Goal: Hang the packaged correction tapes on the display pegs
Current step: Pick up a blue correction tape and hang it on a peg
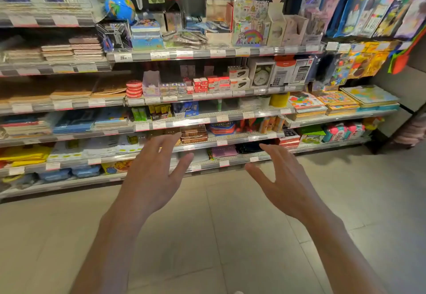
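Correction tapes in packets are nowhere I can pick out; bare left hand [152, 178] and right hand [285, 183] hover spread, empty, so hanging hasn't started.

Two bare forearms are seen, ending in the left hand [149, 176] and right hand [283, 183]. No sleeves, rings or watch can be made out, though slight blur is present.
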